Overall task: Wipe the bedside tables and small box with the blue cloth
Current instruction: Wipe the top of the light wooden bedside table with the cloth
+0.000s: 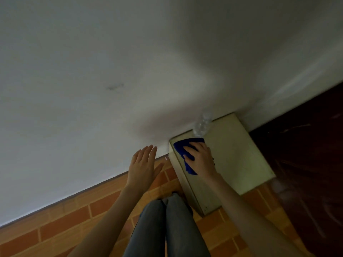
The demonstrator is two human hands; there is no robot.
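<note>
A pale cream bedside table (239, 154) stands against the white wall. My right hand (201, 158) presses the blue cloth (182, 148) flat onto the table's top near its far left corner. A clear plastic bottle (202, 126) stands upright at the table's back edge, just beyond the cloth. My left hand (143, 167) hovers left of the table with fingers spread, holding nothing, close to the wall. No small box is in sight.
A dark wooden bed frame (306, 145) runs along the right, touching the table's side. The floor (70, 219) has orange brick-pattern tiles. My legs in grey trousers (163, 229) are at the bottom centre, close to the table's front.
</note>
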